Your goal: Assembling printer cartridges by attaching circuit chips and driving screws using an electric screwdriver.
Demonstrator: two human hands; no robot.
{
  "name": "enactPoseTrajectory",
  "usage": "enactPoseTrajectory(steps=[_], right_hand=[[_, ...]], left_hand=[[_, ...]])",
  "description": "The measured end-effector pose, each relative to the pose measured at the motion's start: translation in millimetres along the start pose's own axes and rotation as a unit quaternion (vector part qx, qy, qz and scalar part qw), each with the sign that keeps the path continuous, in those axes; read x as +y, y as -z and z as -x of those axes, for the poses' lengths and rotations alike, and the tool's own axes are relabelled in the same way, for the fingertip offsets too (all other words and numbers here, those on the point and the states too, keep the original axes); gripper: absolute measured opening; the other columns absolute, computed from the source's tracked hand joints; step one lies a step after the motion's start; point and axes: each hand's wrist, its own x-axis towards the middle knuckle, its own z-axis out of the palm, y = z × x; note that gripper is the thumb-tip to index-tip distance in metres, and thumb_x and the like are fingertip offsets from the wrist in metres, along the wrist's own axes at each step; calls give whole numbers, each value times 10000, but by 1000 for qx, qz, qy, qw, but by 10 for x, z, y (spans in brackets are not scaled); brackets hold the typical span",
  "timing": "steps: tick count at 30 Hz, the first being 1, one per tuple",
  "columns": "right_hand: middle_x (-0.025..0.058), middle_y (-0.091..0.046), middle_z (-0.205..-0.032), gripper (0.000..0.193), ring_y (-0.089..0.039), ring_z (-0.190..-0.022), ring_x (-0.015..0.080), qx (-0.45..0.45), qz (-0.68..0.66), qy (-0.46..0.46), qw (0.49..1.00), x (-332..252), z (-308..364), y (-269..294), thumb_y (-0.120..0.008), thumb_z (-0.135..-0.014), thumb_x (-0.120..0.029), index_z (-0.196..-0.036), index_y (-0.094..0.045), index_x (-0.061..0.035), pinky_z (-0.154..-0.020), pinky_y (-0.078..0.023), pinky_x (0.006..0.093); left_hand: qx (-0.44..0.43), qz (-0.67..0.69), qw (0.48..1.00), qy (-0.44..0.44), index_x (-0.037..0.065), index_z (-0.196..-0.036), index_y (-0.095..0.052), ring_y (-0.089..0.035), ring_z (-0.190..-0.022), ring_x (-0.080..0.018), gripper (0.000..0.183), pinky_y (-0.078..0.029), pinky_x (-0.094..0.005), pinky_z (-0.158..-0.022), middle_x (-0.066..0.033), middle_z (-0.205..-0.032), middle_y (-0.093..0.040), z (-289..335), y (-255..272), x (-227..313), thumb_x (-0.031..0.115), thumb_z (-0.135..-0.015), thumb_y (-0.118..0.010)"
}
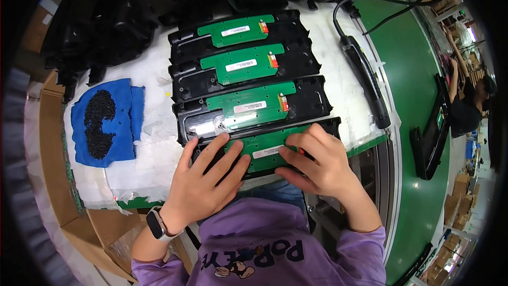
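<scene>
Four black plastic housings lie in a column before me, each with a green circuit board, a white label and a red-and-yellow part. On the nearest housing [330, 126], my left hand [209, 172] lies with its fingers spread over the left end, touching its circuit board [258, 145]. My right hand [320, 161] is curled at the same board's right side, thumb by the near edge and fingertips on top; its fingers cover most of the red-and-yellow part. Beyond are the third board [233, 108], the second board [219, 76] and the farthest board [222, 37].
A blue cloth [127, 148] holds a heap of small black pieces [95, 122] at left. Black plastic parts [106, 26] pile up behind. A corded black electric screwdriver [365, 74] lies at right, beside a green conveyor [410, 201] carrying another black housing [423, 153]. Another person [468, 106] stands far right.
</scene>
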Motion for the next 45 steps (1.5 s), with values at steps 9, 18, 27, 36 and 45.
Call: enactPoseTrajectory(steps=[9, 18, 27, 36, 45], right_hand=[[148, -594, -993, 339, -593, -911, 289, 7, 57, 24, 998, 423, -1111, -84, -699, -735, -239, -972, -615, -13, -727, -506, 364], [233, -447, -1313, 572, -443, -1221, 366, -136, 226, -74, 962, 589, -1244, -381, -569, -867, -407, -1256, -503, 7, -960, -427, 410], [227, -486, -1268, 443, -521, -1120, 369, -85, 116, -56, 988, 459, -1038, -132, -622, -832, -338, -1150, -595, -31, -947, -423, 421], [157, -568, -1118, 360, -574, -992, 342, 43, 279, -215, 935, 537, -304, 569, -678, -764, -205, -1075, -599, -40, -829, -469, 416], [213, -645, -839, 431, -641, -774, 311, 9, 275, -401, 874, 1044, 231, 727, -707, -673, -344, -897, -652, 20, -668, -501, 398]], left_hand=[[72, 13, 996, 43, 84, -1121, -588, -538, -1106, -269, 425, -355, -500, -952, -102, -1144, -565, 60, 284, -57, 216, -729, -688], [236, -254, 855, 387, -5, -868, -645, -572, -791, -315, 135, -471, -382, -676, -130, -812, -609, 812, 797, -1300, 105, -792, -625], [164, -168, 891, 389, -9, -777, -630, -591, -730, -341, 102, -478, -404, -638, -143, -787, -596, 731, 680, -1700, 72, -735, -673], [309, -178, 876, 326, -22, -830, -637, -578, -653, -368, 63, -467, -394, -592, -185, -773, -597, 801, 718, -1672, 4, -802, -586], [326, 732, 541, 256, 0, -950, -571, -481, -662, -98, 118, -403, -222, -587, -54, -800, -579, 523, 659, -1636, 98, -917, -514]])
